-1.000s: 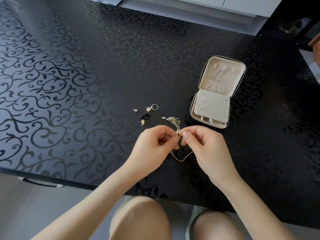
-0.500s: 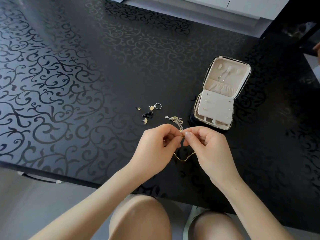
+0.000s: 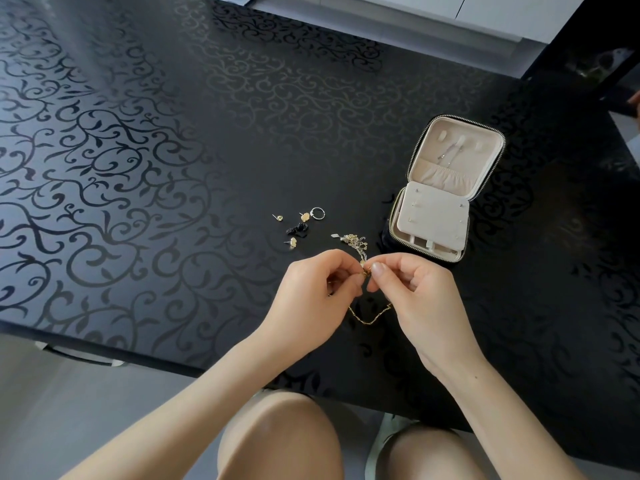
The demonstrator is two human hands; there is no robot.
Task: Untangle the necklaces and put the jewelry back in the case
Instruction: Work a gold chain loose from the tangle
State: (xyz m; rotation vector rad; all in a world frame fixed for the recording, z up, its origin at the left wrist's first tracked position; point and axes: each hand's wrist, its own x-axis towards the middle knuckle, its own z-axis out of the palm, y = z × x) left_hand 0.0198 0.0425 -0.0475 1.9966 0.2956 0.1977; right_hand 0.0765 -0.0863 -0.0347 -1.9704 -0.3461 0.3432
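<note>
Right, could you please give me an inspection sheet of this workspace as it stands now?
Surface: glossy black table with a scroll pattern.
Job's things: tangled gold chain necklaces, one end bunched on the table, a loop below the hands; open black zip case with cream lining, on the right; three gold stud earrings, a silver ring and a small black piece lie loose left of the bunch.
Clutter: nothing seen.
Grippers: left hand and right hand both pinch the chain, fingertips close together.
Cables: nothing seen.
Surroundings: white cabinet fronts beyond the far edge; bare knees below the near edge.
</note>
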